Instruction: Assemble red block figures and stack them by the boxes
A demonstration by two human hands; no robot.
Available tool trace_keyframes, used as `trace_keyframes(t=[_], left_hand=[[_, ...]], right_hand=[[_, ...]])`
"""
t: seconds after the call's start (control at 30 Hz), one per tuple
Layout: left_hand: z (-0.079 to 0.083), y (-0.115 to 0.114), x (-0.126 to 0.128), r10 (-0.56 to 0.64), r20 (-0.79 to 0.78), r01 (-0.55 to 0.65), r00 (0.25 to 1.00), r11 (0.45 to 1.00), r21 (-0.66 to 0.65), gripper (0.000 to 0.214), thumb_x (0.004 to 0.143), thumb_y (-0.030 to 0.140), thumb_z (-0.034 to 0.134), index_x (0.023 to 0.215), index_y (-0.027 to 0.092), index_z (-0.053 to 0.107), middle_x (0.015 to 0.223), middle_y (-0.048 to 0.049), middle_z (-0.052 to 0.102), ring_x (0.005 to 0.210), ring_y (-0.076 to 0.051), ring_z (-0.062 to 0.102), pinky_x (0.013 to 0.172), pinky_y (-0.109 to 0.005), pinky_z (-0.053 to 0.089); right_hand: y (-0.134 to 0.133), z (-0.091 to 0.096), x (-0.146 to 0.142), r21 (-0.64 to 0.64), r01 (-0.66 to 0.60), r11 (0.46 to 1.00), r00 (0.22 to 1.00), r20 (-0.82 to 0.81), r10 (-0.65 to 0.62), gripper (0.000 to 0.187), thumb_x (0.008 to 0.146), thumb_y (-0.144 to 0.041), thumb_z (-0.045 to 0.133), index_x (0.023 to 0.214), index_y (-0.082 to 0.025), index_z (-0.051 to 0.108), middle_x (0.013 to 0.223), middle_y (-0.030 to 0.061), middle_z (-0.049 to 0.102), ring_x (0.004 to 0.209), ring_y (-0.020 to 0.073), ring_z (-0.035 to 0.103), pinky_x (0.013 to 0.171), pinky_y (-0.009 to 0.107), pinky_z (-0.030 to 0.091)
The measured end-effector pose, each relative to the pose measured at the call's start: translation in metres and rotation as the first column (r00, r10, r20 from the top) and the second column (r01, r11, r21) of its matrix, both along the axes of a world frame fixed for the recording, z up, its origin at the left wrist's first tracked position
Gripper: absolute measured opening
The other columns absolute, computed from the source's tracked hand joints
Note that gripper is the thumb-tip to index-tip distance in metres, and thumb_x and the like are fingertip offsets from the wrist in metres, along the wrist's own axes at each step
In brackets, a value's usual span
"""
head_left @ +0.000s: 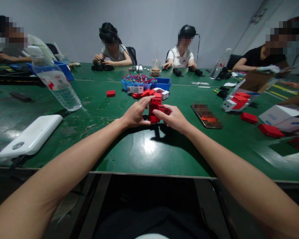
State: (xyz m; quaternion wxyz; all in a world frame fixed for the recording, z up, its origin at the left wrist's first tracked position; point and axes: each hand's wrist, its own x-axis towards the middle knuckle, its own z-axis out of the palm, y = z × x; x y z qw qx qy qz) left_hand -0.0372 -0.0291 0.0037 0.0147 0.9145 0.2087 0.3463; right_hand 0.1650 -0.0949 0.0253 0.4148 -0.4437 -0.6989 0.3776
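One red block stack [154, 107] is upright on or just above the counter [149, 162], grasped from both sides: the left hand [137, 113] has its grip on one flank, the right hand [173, 117] on the other, presumably so opposing pressure steadies it. Loose red blocks [136, 96] lie just beyond, seemingly within reach; the phone [205, 116] sits aside.

the red stack [156, 100] looks like smooth, low-sheen plastic. under it, the green bench [149, 159] is glossy, scuffed left of the stack. behind the stack, the blue bin [165, 83] looks like plastic. left of the stack, the bottle [59, 84] is clear, shiny plastic, the white device [35, 134] glossy. right of the stack, the phone [206, 116] is glassy, the box [286, 116] seemingly cardboard.
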Motion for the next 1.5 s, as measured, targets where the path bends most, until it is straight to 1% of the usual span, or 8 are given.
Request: trace_keyframes(t=[0.23, 0.47, 0.63, 0.77, 0.97, 1.17, 1.37, 1.5], left_hand=[[-0.0012, 0.0012, 0.0010, -0.003, -0.001, 0.003, 1.000, 1.000, 0.007, 0.106, 0.065, 0.044, 0.081, 0.150, 0.018, 0.023, 0.146, -0.0226, 0.041, 0.133, -0.038, 0.046, 0.104, -0.051, 0.046], [0.0007, -0.0007, 0.0020, 0.011, 0.000, -0.011, 1.000, 1.000, 0.005, 0.104, 0.067, 0.048, 0.079, 0.149, 0.017, 0.024, 0.145, -0.0221, 0.042, 0.134, -0.038, 0.045, 0.107, -0.052, 0.044], [0.0009, -0.0009, 0.0017, -0.010, -0.005, 0.010, 1.000, 1.000, 0.000, 0.103, 0.067, 0.048, 0.079, 0.149, 0.019, 0.024, 0.146, -0.0216, 0.041, 0.133, -0.038, 0.046, 0.105, -0.051, 0.046], [0.0008, -0.0014, 0.0015, 0.001, -0.002, -0.001, 1.000, 1.000, -0.003, 0.104, 0.066, 0.046, 0.080, 0.149, 0.019, 0.024, 0.146, -0.0209, 0.042, 0.133, -0.038, 0.047, 0.107, -0.051, 0.044], [0.0004, -0.0013, 0.0011, 0.002, -0.010, -0.002, 1.000, 1.000, 0.003, 0.105, 0.065, 0.045, 0.081, 0.149, 0.019, 0.024, 0.146, -0.0217, 0.042, 0.130, -0.038, 0.049, 0.103, -0.051, 0.047], [0.0004, -0.0014, 0.0016, 0.026, -0.022, -0.025, 0.999, 1.000, 0.003, 0.104, 0.067, 0.051, 0.079, 0.149, 0.017, 0.024, 0.145, -0.0222, 0.043, 0.133, -0.038, 0.046, 0.108, -0.052, 0.043], [0.0022, -0.0040, 0.0030, 0.034, -0.028, -0.034, 0.999, 0.999, 0.002, 0.106, 0.065, 0.048, 0.080, 0.149, 0.016, 0.024, 0.145, -0.0219, 0.042, 0.132, -0.037, 0.047, 0.105, -0.050, 0.046], [0.0018, -0.0028, 0.0032, 0.026, -0.019, -0.026, 0.999, 1.000, 0.006, 0.105, 0.066, 0.047, 0.080, 0.149, 0.016, 0.025, 0.145, -0.0219, 0.042, 0.134, -0.037, 0.046, 0.106, -0.050, 0.045]], right_hand=[[-0.0002, 0.0002, -0.0021, 0.174, 0.088, 0.981, 0.989, 0.102, -0.107, 0.053, 0.075, -0.065, 0.065, 0.085, -0.013, 0.067, 0.075, 0.0042, 0.064, 0.062, 0.0119, 0.052, 0.057, 0.025, 0.038], [-0.0008, 0.0024, -0.0020, 0.107, 0.095, 0.990, 0.989, 0.106, -0.107, 0.057, 0.077, -0.068, 0.060, 0.092, -0.014, 0.068, 0.070, 0.0019, 0.062, 0.057, 0.0114, 0.048, 0.056, 0.026, 0.036], [-0.0025, 0.0041, -0.0016, 0.194, 0.037, 0.980, 0.988, 0.142, -0.065, 0.052, 0.075, -0.064, 0.066, 0.091, -0.015, 0.068, 0.076, 0.0025, 0.064, 0.061, 0.0114, 0.049, 0.058, 0.025, 0.036], [-0.0024, 0.0049, -0.0011, 0.074, 0.040, 0.996, 0.995, 0.086, -0.046, 0.055, 0.080, -0.068, 0.056, 0.081, -0.014, 0.067, 0.067, 0.0019, 0.060, 0.055, 0.0099, 0.046, 0.052, 0.024, 0.033], [-0.0034, 0.0048, -0.0017, 0.105, 0.074, 0.992, 0.988, 0.126, -0.087, 0.058, 0.078, -0.070, 0.057, 0.083, -0.014, 0.067, 0.070, 0.0025, 0.061, 0.053, 0.0089, 0.043, 0.050, 0.024, 0.032], [-0.0038, 0.0048, -0.0047, 0.056, 0.132, 0.990, 0.984, 0.117, -0.138, 0.060, 0.076, -0.073, 0.056, 0.083, -0.014, 0.067, 0.061, 0.0001, 0.055, 0.054, 0.0103, 0.042, 0.052, 0.025, 0.032], [-0.0059, 0.0063, -0.0061, 0.143, 0.189, 0.972, 0.961, 0.174, -0.213, 0.056, 0.072, -0.071, 0.063, 0.070, -0.015, 0.060, 0.063, 0.0009, 0.057, 0.056, 0.0107, 0.044, 0.055, 0.026, 0.032], [-0.0060, 0.0069, -0.0055, 0.097, 0.162, 0.982, 0.975, 0.137, -0.174, 0.057, 0.073, -0.072, 0.061, 0.075, -0.015, 0.062, 0.063, 0.0001, 0.057, 0.055, 0.0101, 0.044, 0.053, 0.026, 0.033]])
